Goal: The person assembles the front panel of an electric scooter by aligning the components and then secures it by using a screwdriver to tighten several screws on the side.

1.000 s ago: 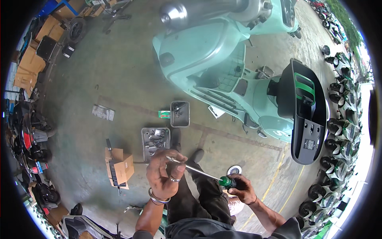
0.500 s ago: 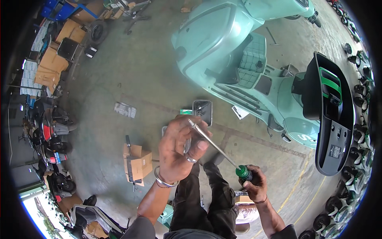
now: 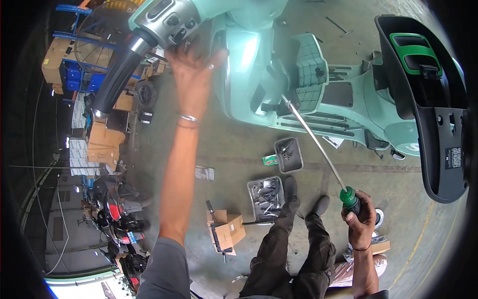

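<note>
My right hand (image 3: 362,219) is closed round the green and black handle of a long-shafted screwdriver (image 3: 316,142). Its bare metal shaft slants up and left, and the tip shows in front of the mint-green scooter (image 3: 244,89) without clearly touching it. My left arm stretches far forward. The left hand (image 3: 193,82) has its fingers spread, with nothing seen in it. Its fingertips are close under the grey switch housing beside the black handlebar grip (image 3: 122,74); they are blurred, and whether they touch it I cannot tell.
The scooter's black seat (image 3: 438,114) stands raised at the right. On the floor are a tray of tools (image 3: 250,185), a smaller grey tray (image 3: 300,149) and an open cardboard box (image 3: 234,231). Parked motorbikes, boxes and a large fan (image 3: 102,37) line the left side.
My left hand has left the screwdriver's tip end and reached forward to the handlebar. The right hand keeps hold of the screwdriver. The view has shifted closer to the scooter's front.
</note>
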Demonstrator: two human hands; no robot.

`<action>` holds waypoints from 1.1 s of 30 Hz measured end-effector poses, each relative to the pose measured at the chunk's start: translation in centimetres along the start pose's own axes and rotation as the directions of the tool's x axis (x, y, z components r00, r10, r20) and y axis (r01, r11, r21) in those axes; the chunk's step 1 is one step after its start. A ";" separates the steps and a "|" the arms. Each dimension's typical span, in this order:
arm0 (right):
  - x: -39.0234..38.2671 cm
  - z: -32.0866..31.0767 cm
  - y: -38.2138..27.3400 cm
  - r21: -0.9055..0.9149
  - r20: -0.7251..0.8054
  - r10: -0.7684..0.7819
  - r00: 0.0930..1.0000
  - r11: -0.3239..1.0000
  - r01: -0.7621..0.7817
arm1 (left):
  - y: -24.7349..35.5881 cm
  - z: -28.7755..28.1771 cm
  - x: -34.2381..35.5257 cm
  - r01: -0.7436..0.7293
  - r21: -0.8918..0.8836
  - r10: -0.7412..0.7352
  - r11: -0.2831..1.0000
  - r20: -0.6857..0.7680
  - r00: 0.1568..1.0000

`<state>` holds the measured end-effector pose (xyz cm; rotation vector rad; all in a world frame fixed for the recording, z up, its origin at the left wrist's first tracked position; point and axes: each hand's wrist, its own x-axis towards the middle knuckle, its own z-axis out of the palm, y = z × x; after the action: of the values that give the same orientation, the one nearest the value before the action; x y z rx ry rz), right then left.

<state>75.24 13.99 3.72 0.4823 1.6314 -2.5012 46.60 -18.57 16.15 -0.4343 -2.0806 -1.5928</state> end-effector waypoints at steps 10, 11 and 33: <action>7.1 -4.6 7.1 -0.039 -0.074 -0.219 0.973 0.976 0.216 | -3.9 5.1 6.2 -0.102 -0.166 0.108 0.981 0.025 0.994; 7.8 -4.4 7.8 -0.047 -0.092 -0.230 0.969 0.973 0.226 | -4.1 5.2 6.6 -0.106 -0.132 0.104 0.986 -0.022 0.994; 12.6 -1.1 5.1 -0.180 0.085 -0.243 0.966 0.950 0.255 | -2.1 -1.1 2.6 -0.468 0.465 0.580 0.752 -0.128 0.804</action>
<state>64.90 13.89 -5.23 0.1834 1.9920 -2.4607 43.55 -20.35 16.10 -0.5606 -1.7956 -0.7966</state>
